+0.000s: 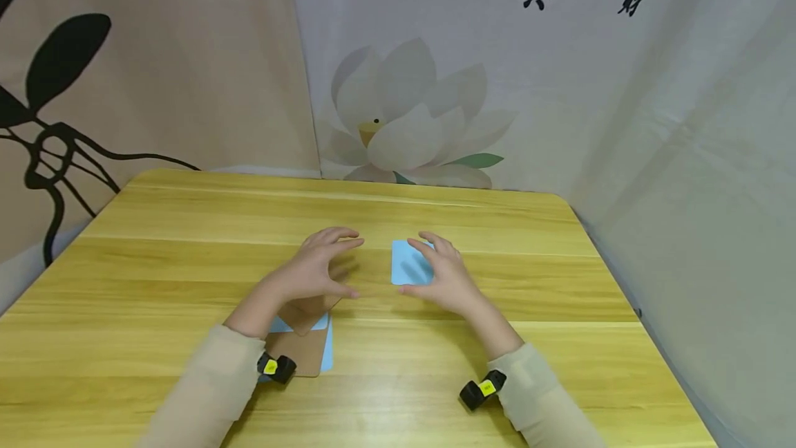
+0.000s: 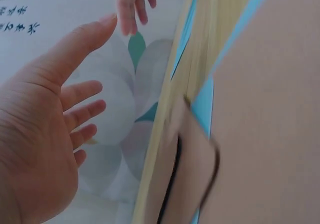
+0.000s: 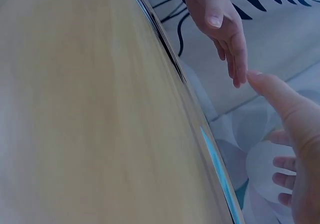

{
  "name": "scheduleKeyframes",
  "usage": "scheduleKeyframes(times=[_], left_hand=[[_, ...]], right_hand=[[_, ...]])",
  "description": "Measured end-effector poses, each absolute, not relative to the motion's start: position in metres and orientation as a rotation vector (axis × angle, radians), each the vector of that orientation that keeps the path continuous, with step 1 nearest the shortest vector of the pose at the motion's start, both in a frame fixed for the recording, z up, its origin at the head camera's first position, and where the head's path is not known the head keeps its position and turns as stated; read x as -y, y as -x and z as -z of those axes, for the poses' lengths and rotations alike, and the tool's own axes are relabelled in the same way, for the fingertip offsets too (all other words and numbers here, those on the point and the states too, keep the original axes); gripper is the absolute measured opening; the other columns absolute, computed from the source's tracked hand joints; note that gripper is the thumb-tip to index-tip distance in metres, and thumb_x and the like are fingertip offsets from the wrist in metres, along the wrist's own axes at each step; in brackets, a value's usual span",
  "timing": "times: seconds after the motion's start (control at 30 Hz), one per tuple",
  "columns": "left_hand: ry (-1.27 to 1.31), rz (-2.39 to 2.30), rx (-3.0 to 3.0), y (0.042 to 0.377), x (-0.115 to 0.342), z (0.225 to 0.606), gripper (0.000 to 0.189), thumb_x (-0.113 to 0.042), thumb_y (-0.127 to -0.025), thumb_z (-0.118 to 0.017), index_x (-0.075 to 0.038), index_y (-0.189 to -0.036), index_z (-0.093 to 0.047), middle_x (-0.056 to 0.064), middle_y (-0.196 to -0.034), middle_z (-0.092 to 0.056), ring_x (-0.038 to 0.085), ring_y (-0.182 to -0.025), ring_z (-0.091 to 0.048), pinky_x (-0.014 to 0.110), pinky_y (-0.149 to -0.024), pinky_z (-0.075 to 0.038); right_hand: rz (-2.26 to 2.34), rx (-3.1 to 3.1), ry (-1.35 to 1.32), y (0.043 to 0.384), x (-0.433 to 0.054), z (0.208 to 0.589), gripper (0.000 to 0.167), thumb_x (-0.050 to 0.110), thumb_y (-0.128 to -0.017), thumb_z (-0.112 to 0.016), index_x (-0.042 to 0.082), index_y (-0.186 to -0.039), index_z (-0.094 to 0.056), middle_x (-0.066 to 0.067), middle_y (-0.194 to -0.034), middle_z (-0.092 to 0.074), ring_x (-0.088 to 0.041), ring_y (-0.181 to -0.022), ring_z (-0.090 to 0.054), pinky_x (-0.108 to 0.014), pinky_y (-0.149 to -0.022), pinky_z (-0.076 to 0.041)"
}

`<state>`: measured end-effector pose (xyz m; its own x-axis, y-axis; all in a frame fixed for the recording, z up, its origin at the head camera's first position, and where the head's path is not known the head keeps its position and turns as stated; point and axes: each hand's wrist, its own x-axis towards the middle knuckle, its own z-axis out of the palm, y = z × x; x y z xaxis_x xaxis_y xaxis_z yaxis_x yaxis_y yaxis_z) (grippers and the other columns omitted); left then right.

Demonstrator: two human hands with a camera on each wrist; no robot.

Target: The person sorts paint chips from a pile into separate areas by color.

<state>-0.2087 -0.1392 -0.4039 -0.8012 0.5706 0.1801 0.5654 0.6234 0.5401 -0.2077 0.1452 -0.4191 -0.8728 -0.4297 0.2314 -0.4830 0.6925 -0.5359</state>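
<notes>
In the head view a light-blue square card (image 1: 403,269) with rounded corners lies flat on the wooden table. My right hand (image 1: 449,275) hovers over its right part, thumb and fingers spread apart and holding nothing. Over to the left, my left hand (image 1: 311,269) is held above a loose pile of brown and light-blue cards (image 1: 300,350), its thumb well away from its fingers. The palms face each other across a gap. Part of the pile is hidden by the left hand and wrist. The left wrist view shows a brown card (image 2: 270,114) up close, with blue edges beneath it.
The wooden table (image 1: 497,351) reaches back to a curtain (image 1: 249,54) printed with a lotus (image 1: 410,116) and dark characters. Each wrist carries a small black camera, one on the left (image 1: 278,368) and one on the right (image 1: 481,390).
</notes>
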Motion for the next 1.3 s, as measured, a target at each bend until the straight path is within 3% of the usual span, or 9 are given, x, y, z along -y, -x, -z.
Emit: scheduleKeyframes(times=[0.27, 0.5, 0.9, 1.17, 1.3], left_hand=[[-0.998, -0.955, -2.815, 0.206, 0.17, 0.414, 0.089, -0.037, -0.067, -0.087, -0.006, -0.141, -0.048, 0.012, -0.148, -0.034, 0.038, -0.137, -0.02, 0.063, -0.104, -0.012], [-0.91, -0.981, -2.806, 0.203, 0.2, 0.42, 0.097, -0.046, -0.062, -0.088, -0.007, -0.141, -0.047, 0.012, -0.151, -0.03, 0.041, -0.137, -0.017, 0.067, -0.101, -0.015], [-0.753, -1.081, -2.718, 0.207, 0.243, 0.43, 0.099, -0.041, -0.068, -0.085, -0.006, -0.147, -0.037, 0.016, -0.153, -0.024, 0.044, -0.137, -0.014, 0.074, -0.095, -0.016], [-0.788, -1.075, -2.663, 0.214, 0.251, 0.441, 0.094, -0.04, -0.071, -0.084, -0.006, -0.146, -0.039, 0.018, -0.153, -0.023, 0.045, -0.137, -0.015, 0.074, -0.095, -0.018], [-0.817, -1.085, -2.629, 0.218, 0.254, 0.445, 0.092, -0.038, -0.072, -0.083, -0.005, -0.146, -0.039, 0.018, -0.153, -0.022, 0.045, -0.137, -0.014, 0.075, -0.094, -0.018]], right_hand=[[-0.927, 2.804, -0.796, 0.199, -0.122, 0.424, 0.087, 0.053, -0.073, -0.078, 0.015, -0.144, -0.045, -0.011, -0.149, -0.033, -0.033, -0.134, -0.028, -0.058, -0.104, -0.023], [-0.898, 2.83, -0.77, 0.19, -0.097, 0.423, 0.086, 0.058, -0.074, -0.074, 0.017, -0.143, -0.045, -0.007, -0.15, -0.032, -0.032, -0.135, -0.026, -0.055, -0.106, -0.021], [-0.938, 2.832, -0.741, 0.178, -0.051, 0.426, 0.082, 0.055, -0.074, -0.076, 0.017, -0.141, -0.048, -0.007, -0.148, -0.034, -0.029, -0.136, -0.027, -0.051, -0.108, -0.021], [-0.964, 2.88, -0.693, 0.172, -0.029, 0.434, 0.078, 0.055, -0.076, -0.075, 0.018, -0.139, -0.05, -0.009, -0.148, -0.035, -0.031, -0.134, -0.031, -0.053, -0.103, -0.03], [-0.954, 2.894, -0.681, 0.17, -0.02, 0.437, 0.078, 0.056, -0.075, -0.075, 0.018, -0.139, -0.05, -0.008, -0.148, -0.036, -0.03, -0.134, -0.032, -0.053, -0.105, -0.029]])
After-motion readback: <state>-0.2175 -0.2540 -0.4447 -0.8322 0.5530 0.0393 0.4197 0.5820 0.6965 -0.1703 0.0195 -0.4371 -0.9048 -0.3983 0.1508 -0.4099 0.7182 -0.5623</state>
